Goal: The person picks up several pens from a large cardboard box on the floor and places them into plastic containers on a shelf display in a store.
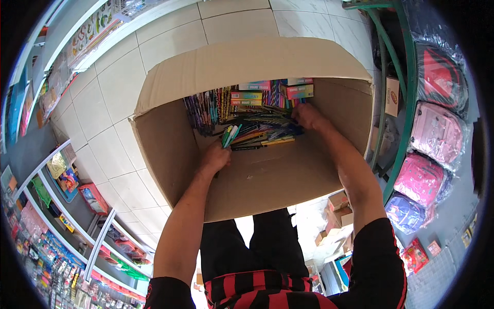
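Note:
A large cardboard box [270, 170] stands open before me, and both my hands reach inside it. My left hand [217, 156] grips a small bundle of green and white pens [230, 135] near the box's left side. At the back right of the box is my right hand [307, 116], its fingers down among pens; whether they hold any is hidden. A loose heap of pens and pencils [266, 125] spreads between the hands. Patterned pencils [220, 102] line the back left. Small whiteboard eraser boxes [246, 98] lie along the back, one of them [300, 91] just above my right hand.
Light tiles [115, 154] cover the floor around the box. A green metal frame [405, 116] rises close on the right, with plastic-wrapped backpacks [434, 131] beyond it. Shelves of goods [58, 216] stand at the left. Several cartons [339, 208] lie behind the box's near right corner.

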Demonstrator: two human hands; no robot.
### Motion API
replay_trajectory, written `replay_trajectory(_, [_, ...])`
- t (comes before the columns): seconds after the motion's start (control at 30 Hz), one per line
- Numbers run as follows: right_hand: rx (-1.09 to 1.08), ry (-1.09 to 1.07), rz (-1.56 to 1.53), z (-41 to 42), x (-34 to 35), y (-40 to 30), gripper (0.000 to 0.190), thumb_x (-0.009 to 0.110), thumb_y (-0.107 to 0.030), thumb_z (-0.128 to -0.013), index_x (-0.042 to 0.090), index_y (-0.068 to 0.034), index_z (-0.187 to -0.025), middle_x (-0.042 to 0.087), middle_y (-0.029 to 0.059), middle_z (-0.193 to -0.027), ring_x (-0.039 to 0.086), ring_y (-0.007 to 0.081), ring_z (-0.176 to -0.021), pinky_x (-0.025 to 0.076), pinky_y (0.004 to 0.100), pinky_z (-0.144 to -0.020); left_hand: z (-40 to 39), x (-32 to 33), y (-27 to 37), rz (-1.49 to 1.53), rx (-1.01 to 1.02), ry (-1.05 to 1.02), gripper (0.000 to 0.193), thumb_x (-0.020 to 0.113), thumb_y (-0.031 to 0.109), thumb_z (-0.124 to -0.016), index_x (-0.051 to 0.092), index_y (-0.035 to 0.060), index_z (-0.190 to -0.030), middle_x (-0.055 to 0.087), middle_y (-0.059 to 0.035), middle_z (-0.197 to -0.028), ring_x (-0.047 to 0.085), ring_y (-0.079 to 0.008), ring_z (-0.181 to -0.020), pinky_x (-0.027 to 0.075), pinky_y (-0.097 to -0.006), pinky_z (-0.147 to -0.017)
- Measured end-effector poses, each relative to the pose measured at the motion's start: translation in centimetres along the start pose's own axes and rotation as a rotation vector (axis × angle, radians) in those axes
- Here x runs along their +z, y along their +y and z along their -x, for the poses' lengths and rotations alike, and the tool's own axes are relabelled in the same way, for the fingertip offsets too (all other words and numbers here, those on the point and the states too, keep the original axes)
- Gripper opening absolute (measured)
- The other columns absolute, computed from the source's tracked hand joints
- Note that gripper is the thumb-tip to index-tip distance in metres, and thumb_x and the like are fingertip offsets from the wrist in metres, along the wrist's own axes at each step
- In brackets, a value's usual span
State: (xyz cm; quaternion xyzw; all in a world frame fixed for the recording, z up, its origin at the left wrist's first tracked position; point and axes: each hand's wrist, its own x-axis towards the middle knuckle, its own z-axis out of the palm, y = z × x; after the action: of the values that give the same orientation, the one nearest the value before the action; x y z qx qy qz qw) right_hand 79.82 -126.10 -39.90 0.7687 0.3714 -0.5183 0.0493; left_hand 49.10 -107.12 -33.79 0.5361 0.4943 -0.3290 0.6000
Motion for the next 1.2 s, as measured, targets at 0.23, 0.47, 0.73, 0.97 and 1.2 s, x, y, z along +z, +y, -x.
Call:
replay_trajectory(0.23, [-0.08,0.021,0.222,0.7,1.6,-1.6,0.025,0.059,-0.008,-0.075,0.07,-0.009,-0.097,0.068,0.0155,-0.103,0.065,0.0335,-0.096,0.051,0.0433,-0.086,0.6,0.1,-0.1,0.315,-0.026,-0.039,0.014,0.053,0.011,-0.088,0.055,0.0,-0.097,0.059,-0.009,-0.072,0.061,-0.0198,-0.061,0.05,-0.0351,-0.057])
replay_trajectory(0.47, [-0.045,-0.106,-0.725,2.5,0.8,-7.6,0.032,0.063,-0.021,-0.082,0.066,-0.007,-0.111,0.068,0.0115,-0.103,0.065,0.0231,-0.095,0.051,0.0389,-0.084,2.1,-1.1,1.6,0.637,-0.115,-0.296,0.021,0.063,0.015,-0.086,0.058,0.0058,-0.104,0.058,-0.0019,-0.073,0.06,-0.0149,-0.064,0.051,-0.0275,-0.061])
replay_trajectory(0.73, [-0.215,-0.085,-1.266,6.8,-3.2,-16.0,0.044,0.045,-0.036,-0.101,0.051,-0.009,-0.134,0.061,0.0079,-0.121,0.057,0.0192,-0.11,0.047,0.0368,-0.093,5.4,-0.4,5.9,0.654,-0.04,-0.62,0.03,0.069,0.018,-0.087,0.059,0.0079,-0.114,0.059,-0.0019,-0.08,0.063,-0.0151,-0.072,0.055,-0.0298,-0.067])
replay_trajectory(0.97, [-0.154,-0.075,-1.44,10.1,-3.7,-17.7,0.04,0.05,-0.03,-0.099,0.052,-0.008,-0.133,0.061,0.0068,-0.118,0.058,0.0168,-0.105,0.049,0.034,-0.088,8.3,-1.3,6.0,0.68,0.0,-0.627,0.036,0.066,0.016,-0.09,0.056,0.0053,-0.123,0.062,-0.0062,-0.088,0.065,-0.0182,-0.08,0.057,-0.0317,-0.072])
replay_trajectory(1.2, [-0.065,-0.178,-1.501,15.6,-2.6,-19.2,0.032,0.059,-0.025,-0.095,0.057,-0.009,-0.122,0.062,0.0038,-0.114,0.058,0.0137,-0.101,0.048,0.0337,-0.085,13.4,-2.7,5.4,0.858,0.152,-0.7,0.056,0.063,0.009,-0.087,0.044,0.0016,-0.138,0.062,-0.0179,-0.119,0.066,-0.028,-0.1,0.056,-0.0403,-0.087])
